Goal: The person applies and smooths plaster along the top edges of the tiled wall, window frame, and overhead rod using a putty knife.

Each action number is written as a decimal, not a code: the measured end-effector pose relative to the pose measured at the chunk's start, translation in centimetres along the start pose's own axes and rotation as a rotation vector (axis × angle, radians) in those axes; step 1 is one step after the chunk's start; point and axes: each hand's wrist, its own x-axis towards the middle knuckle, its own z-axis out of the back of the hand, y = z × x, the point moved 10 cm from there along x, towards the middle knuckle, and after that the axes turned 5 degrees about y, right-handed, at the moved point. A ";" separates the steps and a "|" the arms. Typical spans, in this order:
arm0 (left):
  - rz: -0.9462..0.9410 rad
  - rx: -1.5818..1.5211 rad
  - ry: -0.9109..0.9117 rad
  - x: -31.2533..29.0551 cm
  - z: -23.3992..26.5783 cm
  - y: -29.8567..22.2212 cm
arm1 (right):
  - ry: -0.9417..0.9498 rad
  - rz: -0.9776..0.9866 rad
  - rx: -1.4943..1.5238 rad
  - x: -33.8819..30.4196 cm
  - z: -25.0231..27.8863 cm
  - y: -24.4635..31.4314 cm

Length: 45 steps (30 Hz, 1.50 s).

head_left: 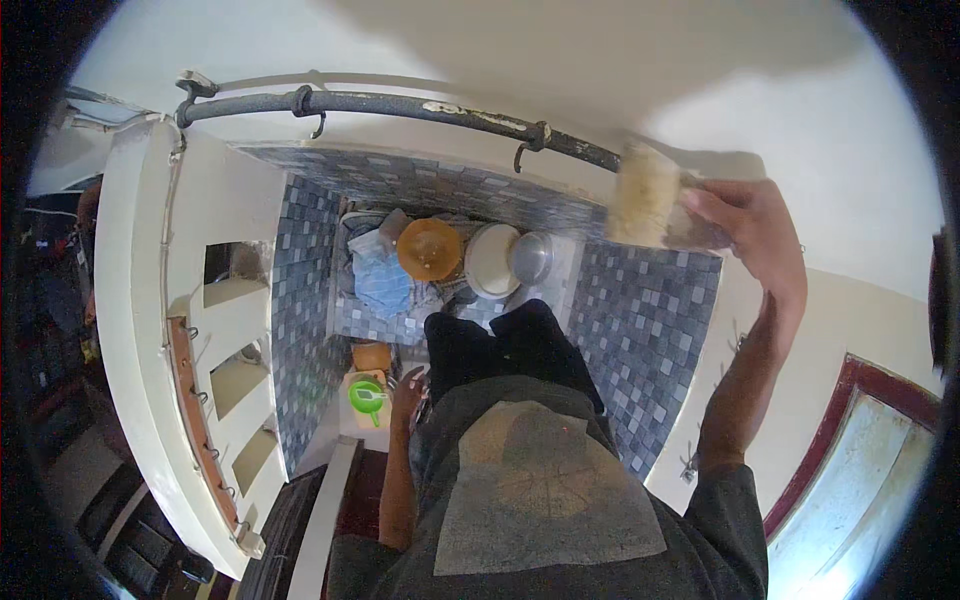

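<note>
My right hand (745, 225) is raised high on the right and closed around a wide flat brush (642, 195) with pale beige bristles, somewhat blurred. The bristles lie against or just in front of the right end of a dark pipe (420, 105) that runs along the cream wall; I cannot tell whether they touch it. Down at my left side hangs my left hand (407, 393), its fingers loosely apart with nothing seen in them. Close by it are a bright green plastic strainer-like vessel with a handle (366, 397) and a brown-orange box-like thing (371, 357).
On the tiled floor ahead stand an orange basin (429, 250), a white tub (490, 262) and a metal pot (531, 259), beside a heap of blue cloth (382, 283). Hooks hang from the pipe. A wall with niches (236, 388) rises left; a red-framed door (850, 470) is at right.
</note>
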 end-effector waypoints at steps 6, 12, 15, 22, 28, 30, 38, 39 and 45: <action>-0.063 -0.031 -0.266 -0.9 -1.5 -0.5 | 0.049 -0.033 0.007 0.5 0.1 -0.3; -0.162 0.493 -0.472 -1.5 -0.6 -0.9 | 0.077 0.125 0.031 2.4 -2.4 1.6; -0.089 0.084 -0.393 -1.6 -0.8 0.9 | 0.044 0.118 0.022 1.7 -2.2 1.6; -0.255 0.058 -0.173 -1.6 -5.1 -2.3 | 0.002 0.178 0.055 1.7 -3.9 3.2; -0.452 -0.237 0.074 -1.0 -4.4 -1.5 | -0.219 0.233 -0.042 -2.0 -4.4 5.1; -0.350 0.072 -0.227 -1.4 -1.0 1.0 | -0.206 0.209 0.077 -1.8 -5.0 6.6; -0.317 0.605 -0.516 -3.9 -3.1 -1.2 | -0.206 0.252 -0.179 -1.3 -4.2 7.5; -0.302 0.564 -0.502 -3.7 -2.6 -0.6 | -0.204 0.253 -0.181 -1.0 -4.5 7.7; -0.261 0.484 -0.540 -2.2 1.6 2.5 | -0.071 0.260 -0.273 0.7 -5.7 10.0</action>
